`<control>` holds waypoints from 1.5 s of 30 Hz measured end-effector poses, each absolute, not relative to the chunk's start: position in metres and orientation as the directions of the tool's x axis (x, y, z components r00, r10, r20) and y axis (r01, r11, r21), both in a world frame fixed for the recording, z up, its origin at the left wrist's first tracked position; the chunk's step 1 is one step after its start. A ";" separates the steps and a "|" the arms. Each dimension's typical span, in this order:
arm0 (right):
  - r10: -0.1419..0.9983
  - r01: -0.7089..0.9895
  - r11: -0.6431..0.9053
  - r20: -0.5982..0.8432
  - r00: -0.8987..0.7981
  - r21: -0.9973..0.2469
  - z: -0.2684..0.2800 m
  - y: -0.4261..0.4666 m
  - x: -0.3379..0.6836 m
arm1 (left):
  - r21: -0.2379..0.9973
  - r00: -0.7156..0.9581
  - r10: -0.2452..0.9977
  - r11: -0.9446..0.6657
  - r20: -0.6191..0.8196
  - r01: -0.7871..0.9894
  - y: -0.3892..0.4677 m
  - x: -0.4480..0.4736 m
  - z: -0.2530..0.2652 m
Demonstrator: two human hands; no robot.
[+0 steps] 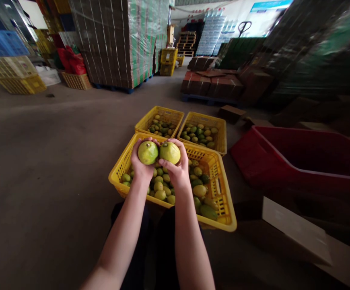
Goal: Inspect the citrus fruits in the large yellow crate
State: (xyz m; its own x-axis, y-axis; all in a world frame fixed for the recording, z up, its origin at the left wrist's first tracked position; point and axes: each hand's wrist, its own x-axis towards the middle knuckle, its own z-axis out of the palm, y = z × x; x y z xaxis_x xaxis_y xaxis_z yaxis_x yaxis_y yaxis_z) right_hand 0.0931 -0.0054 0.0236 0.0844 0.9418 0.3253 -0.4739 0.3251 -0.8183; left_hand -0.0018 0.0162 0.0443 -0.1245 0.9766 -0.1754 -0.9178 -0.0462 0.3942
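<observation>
My left hand (140, 166) is closed around a green-yellow lemon (147, 152), its stem end facing up towards me. In my right hand (179, 171) is a yellower lemon (169, 154), with the thumb lying across its near side. Both fruits are held side by side, almost touching, above a large yellow plastic crate (229, 209). Many green and yellow lemons (160, 195) lie inside this crate, partly hidden by my hands and forearms.
Behind stand two more yellow crates of fruit, a left one (143, 121) and a right one (221, 139). A red tub (253, 161) and an open cardboard box (295, 229) are on my right. Wrapped pallet stacks (102, 44) and stacked crates (21, 82) stand farther back.
</observation>
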 end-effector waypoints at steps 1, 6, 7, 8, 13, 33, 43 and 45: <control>0.941 -0.462 0.332 0.326 0.094 -0.822 0.023 -0.005 0.093 | 0.370 -0.122 0.976 -0.048 -0.179 -0.928 0.017 -0.001 0.043; 0.957 -0.449 0.291 0.250 0.149 -0.845 0.019 0.000 0.090 | 0.261 -0.074 0.980 -0.023 -0.186 -0.965 0.024 0.000 0.032; 0.959 -0.454 0.282 0.235 0.159 -0.845 0.018 0.001 0.089 | 0.253 -0.067 0.978 -0.015 -0.196 -0.967 0.025 0.000 0.030; 0.959 -0.461 0.278 0.221 0.176 -0.843 0.017 0.002 0.088 | 0.247 -0.061 0.976 -0.008 -0.208 -0.969 0.026 0.000 0.029; 0.944 -0.498 0.294 0.166 0.286 -0.816 0.013 0.008 0.081 | 0.260 -0.047 0.964 0.024 -0.263 -0.965 0.023 0.006 0.034; 0.842 -0.093 0.399 0.324 0.431 -0.912 -0.004 0.021 0.096 | 0.100 0.165 0.896 0.224 -0.413 -0.969 0.026 0.022 0.023; 0.857 0.500 0.394 0.505 0.103 -0.771 -0.007 0.013 0.098 | 0.229 0.097 0.922 0.193 -0.374 -0.954 0.023 0.021 0.022; 0.845 0.530 0.435 0.533 0.039 -0.728 -0.006 0.012 0.097 | 0.269 0.056 0.932 0.160 -0.358 -0.950 0.024 0.018 0.018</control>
State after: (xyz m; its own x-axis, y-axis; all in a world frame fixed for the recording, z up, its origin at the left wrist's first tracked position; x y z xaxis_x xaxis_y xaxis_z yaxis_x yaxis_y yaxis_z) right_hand 0.0975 0.0123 -0.0062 0.0394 0.8449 0.5334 0.5298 0.4350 -0.7281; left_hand 0.0180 0.0239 0.0179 0.0560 0.9319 -0.3583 -0.9498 0.1604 0.2687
